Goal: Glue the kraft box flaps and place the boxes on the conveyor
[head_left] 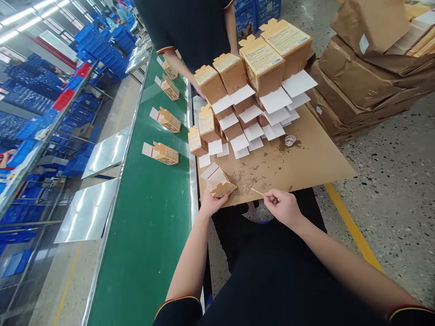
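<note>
Your left hand (211,202) has its fingers wrapped round a small kraft carton (220,182), pinning it down at the near edge of the cardboard sheet (306,163) that tops the bench. White flap w/ a red strip is sticking out on the carton's far-left side. Right hand (283,207) sits just right of the carton, thumb & forefinger pinched shut on a thin stick (257,191), tip aimed at the carton, not touching yet.

Judgement here: the stick looks like a glue applicator, since brown smears stain the sheet right beside the carton. So keep the left grip firm but not crushing; thin board will dent. Run the stick along the flap in one light pass, as blobs would likely squeeze out. Angle the carton toward you so the flap stays in sight.

Beyond the carton, a stack of cartons (238,90) w/ white flaps fans out, & a small clear cup (290,140) stands to its far right. Left of the carton, the green conveyor belt (152,217) carries more cartons (165,153). A co-worker's hand (199,92) rests at the far end of the stack, so keep your elbows in.
</note>
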Motion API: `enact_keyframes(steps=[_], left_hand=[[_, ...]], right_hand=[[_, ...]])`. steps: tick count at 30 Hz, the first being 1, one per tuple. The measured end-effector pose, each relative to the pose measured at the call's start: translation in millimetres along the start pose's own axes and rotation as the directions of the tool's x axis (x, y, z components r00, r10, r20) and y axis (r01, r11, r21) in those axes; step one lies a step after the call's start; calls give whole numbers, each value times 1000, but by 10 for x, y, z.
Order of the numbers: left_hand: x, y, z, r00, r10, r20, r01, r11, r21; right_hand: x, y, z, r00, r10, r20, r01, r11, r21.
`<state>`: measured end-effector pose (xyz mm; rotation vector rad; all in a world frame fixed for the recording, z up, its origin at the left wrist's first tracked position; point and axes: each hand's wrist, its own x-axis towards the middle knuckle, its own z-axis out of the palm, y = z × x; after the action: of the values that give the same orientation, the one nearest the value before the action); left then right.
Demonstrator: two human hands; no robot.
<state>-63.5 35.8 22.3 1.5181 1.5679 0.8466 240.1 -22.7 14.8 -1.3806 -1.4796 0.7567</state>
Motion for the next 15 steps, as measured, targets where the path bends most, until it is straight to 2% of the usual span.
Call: enact_keyframes(steps=[2, 3, 5, 6, 8, 10, 11, 12, 15], left_hand=[[-9, -44, -73, 999, 5, -45, -5, 1000, 2], [-20, -79, -153, 995, -4, -103, 2, 1000, -21], [-58, -174, -411, 957, -39, -287, 12, 996, -92], [-88, -231, -579, 915, -62, -398, 12, 992, -127], [-174, -357, -939, 792, -115, -599, 13, 985, -171], [-290, -485, -1247, 675, -169, -718, 43, 981, -191], [-350, -544, -1357, 640, -191, -744, 68, 979, -193], [-406, -596, -1435, 627, -210, -751, 99, 977, -191], [-505, -706, -1509, 650, -249, -718, 200, 967, -155]], right_hand=[[16, -18, -7, 1000, 2, -4, -2, 1000, 14], [22, -23, -23, 1000, 6, -6, -6, 1000, 19], [21, -15, -80, 1000, 22, -14, -21, 999, 27], [15, -4, -116, 999, 32, -21, -32, 999, 34], [-2, 33, -186, 997, 57, -50, -55, 998, 41], [-14, 77, -240, 993, 78, -88, -75, 997, 36], [-15, 97, -259, 991, 85, -99, -82, 996, 30], [-14, 113, -273, 991, 91, -102, -89, 996, 23], [4, 133, -297, 992, 98, -83, -98, 995, 6]])
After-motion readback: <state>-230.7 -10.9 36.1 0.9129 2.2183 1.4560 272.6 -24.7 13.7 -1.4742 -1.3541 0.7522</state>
